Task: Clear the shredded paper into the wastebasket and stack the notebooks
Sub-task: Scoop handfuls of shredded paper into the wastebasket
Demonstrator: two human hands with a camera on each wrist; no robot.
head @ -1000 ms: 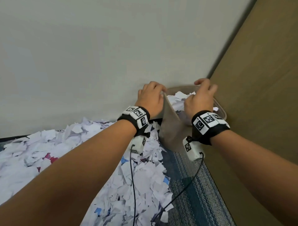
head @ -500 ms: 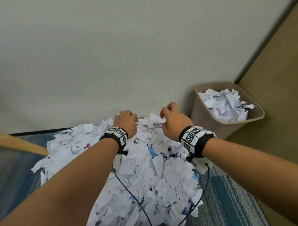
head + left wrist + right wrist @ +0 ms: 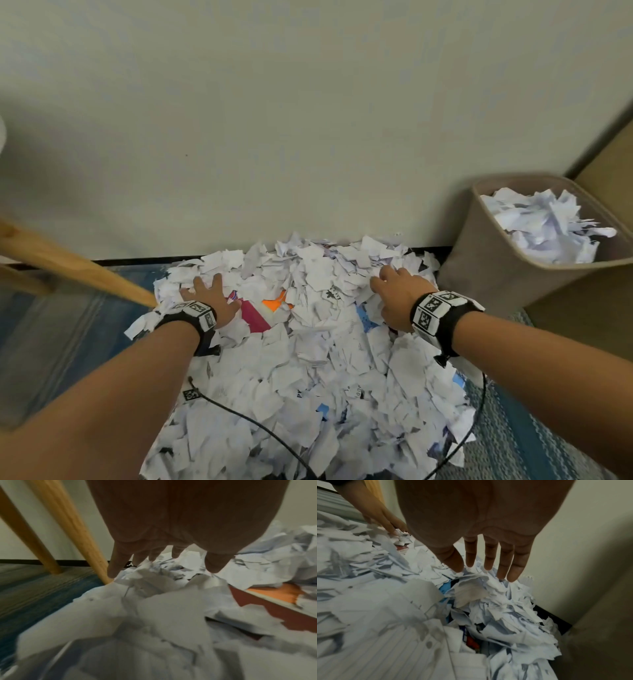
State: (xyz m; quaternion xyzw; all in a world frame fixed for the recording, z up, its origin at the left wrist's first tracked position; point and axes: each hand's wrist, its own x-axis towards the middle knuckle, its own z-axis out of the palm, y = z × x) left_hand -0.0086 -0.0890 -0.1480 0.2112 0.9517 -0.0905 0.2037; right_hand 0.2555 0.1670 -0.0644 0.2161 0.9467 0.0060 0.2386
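Observation:
A big heap of shredded white paper (image 3: 308, 359) covers the floor against the wall. My left hand (image 3: 209, 294) lies spread on its far left part, fingers straight (image 3: 118, 563). My right hand (image 3: 394, 291) lies on the far right part, fingers straight and touching scraps (image 3: 488, 561). Between the hands a maroon notebook (image 3: 251, 315) and an orange one (image 3: 275, 303) peek out from under the paper; both also show in the left wrist view as a maroon notebook (image 3: 274, 609) and an orange notebook (image 3: 278, 593). The tan wastebasket (image 3: 507, 274) at right holds scraps.
A wooden furniture leg (image 3: 78, 270) slants down to the heap's left edge, with a second wooden leg (image 3: 25, 534) behind it. A blue striped rug (image 3: 513, 435) lies under the paper. A brown panel (image 3: 609, 164) stands behind the basket. Black wrist cables (image 3: 260, 425) trail over the heap.
Both hands left the wastebasket rim, came back to the heap, then moved apart and spread flat on it. The notebooks now show between them.

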